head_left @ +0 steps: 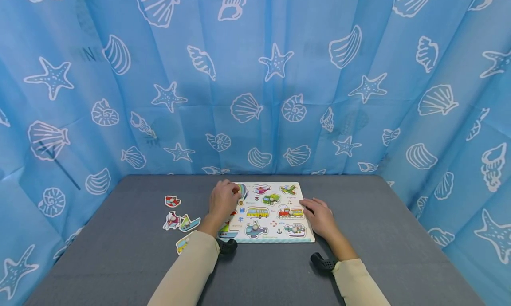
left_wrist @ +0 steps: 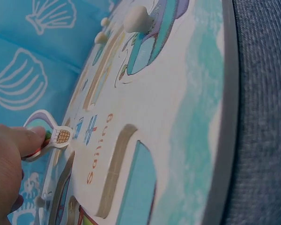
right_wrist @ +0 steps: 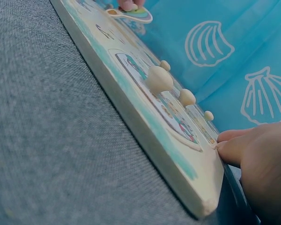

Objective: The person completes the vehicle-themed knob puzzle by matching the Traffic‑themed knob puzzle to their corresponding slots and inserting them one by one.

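Observation:
My left hand (head_left: 222, 200) pinches a hot-air-balloon puzzle piece (left_wrist: 62, 136) between thumb and finger. In the right wrist view, the balloon piece (right_wrist: 141, 17) is tilted above the far part of the board. A white wooden peg puzzle board (head_left: 263, 224) lies below, with vehicle pieces such as a yellow bus (head_left: 257, 213), a train (head_left: 290, 213) and a ship (head_left: 295, 230) on it. My right hand (head_left: 321, 216) touches the board's right edge with its fingertips (right_wrist: 225, 146). The left wrist view shows a blue-bottomed recess (left_wrist: 138, 187) beside the word "Sailing".
Several loose pieces lie left of the board: a red one (head_left: 172, 201), a red-and-white one (head_left: 171, 220), a sailboat (head_left: 189, 223) and a yellow one (head_left: 182, 243) partly behind my left sleeve. A blue shell-patterned curtain (head_left: 255, 97) hangs behind the grey table (head_left: 263, 275).

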### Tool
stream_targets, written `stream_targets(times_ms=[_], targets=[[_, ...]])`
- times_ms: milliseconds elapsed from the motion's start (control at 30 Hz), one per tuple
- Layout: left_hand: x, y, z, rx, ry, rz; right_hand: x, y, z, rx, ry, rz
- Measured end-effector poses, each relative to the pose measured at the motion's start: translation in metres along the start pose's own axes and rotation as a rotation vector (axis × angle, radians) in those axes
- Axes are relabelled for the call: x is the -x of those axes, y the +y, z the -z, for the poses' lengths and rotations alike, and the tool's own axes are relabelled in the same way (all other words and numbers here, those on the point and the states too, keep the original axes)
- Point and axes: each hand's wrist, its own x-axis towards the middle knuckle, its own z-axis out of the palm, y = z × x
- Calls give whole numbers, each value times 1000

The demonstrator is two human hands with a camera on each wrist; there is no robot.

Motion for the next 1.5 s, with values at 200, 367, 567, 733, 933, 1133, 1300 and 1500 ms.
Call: stream_targets(times_ms=[200, 367, 567, 733, 933, 1133, 1300, 1500], targets=[[1, -2, -2, -59, -36, -24, -1, 0, 0, -3, 0, 4], [3, -5, -4, -101, -69, -33, 0, 1, 0, -6, 0, 5], [5, -5, -5, -113, -94, -42, 0, 2, -1, 4, 1, 6], [6, -6, -7, -120, -128, -17, 0, 1, -1, 7, -5, 10], [7, -7, -8, -128, -139, -10, 1, 0, 0, 8, 0, 9], [10, -6, -5, -110, -149, -23, 2, -1, 0, 7, -3, 7], [16, -8, -3, -76, -155, -24, 2, -2, 1, 13, -11, 1], [20, -13, 2, -39, -145, -62, 2, -3, 2, 7, -10, 1]])
